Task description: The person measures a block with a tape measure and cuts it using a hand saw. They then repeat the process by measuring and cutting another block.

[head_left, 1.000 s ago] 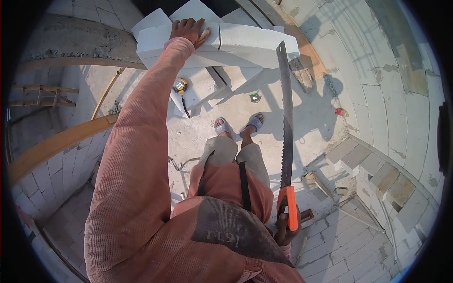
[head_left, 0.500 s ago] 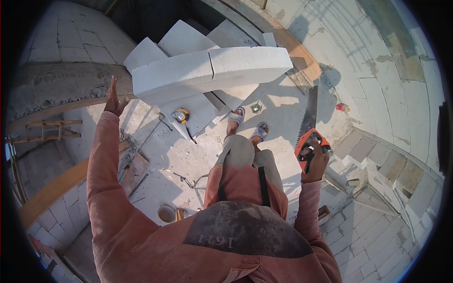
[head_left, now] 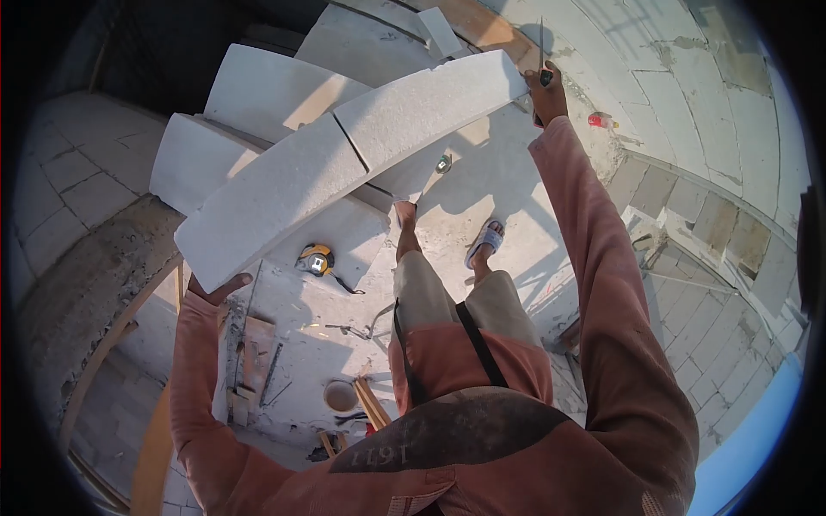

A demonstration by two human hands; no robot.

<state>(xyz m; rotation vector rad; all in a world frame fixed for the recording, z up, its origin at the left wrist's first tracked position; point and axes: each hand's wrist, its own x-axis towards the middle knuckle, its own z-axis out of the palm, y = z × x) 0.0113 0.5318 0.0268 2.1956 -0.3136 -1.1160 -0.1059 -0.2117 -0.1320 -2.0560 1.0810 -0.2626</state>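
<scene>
White, chalky and rough-grained, the long block (head_left: 344,155) slants from lower left up to upper right, a thin crack crossing it near its middle. At its lower left end the left hand (head_left: 213,291) sits under the corner, thumb and fingers spread around the end face and touching it; most of the hand is hidden behind the block. Below, a yellow tape measure (head_left: 315,259) lies on the dusty concrete floor (head_left: 301,318), near a sandalled foot (head_left: 487,238). At the block's upper right end the right hand (head_left: 545,93) is closed around a dark saw handle (head_left: 545,77), the thin blade (head_left: 541,39) pointing upward, knuckles just beside the block's end.
</scene>
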